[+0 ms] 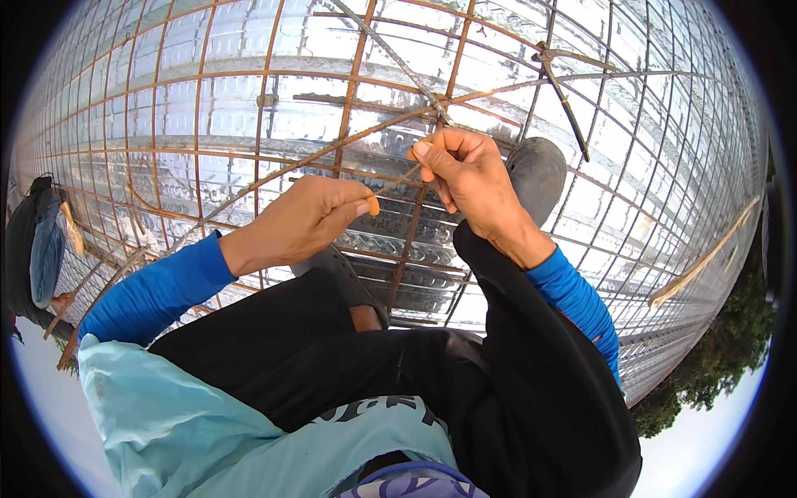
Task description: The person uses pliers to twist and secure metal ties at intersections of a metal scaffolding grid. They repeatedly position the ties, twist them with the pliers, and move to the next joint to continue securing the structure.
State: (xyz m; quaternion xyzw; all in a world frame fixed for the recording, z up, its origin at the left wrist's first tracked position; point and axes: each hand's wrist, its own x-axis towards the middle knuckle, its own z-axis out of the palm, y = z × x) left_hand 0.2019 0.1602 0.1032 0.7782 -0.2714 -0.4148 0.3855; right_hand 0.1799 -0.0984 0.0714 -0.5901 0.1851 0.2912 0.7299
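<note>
A thin brown tie wire (398,181) runs between my two hands, above a grid of rusty rebar (342,133). My left hand (303,217) pinches its lower end between thumb and fingertips. The other end is held by my right hand (471,173), thumb against curled fingers, close to where several bars cross. To the right of that hand, pincers (566,104) with dark handles lie across the bars, one handle pointing toward me.
My dark shoes (537,178) stand on the mesh over shiny metal decking (307,58). A wooden strip (701,253) lies at the right. At the far left another person (40,249) is partly visible near loose bars (100,290). Trees (706,365) show at the lower right.
</note>
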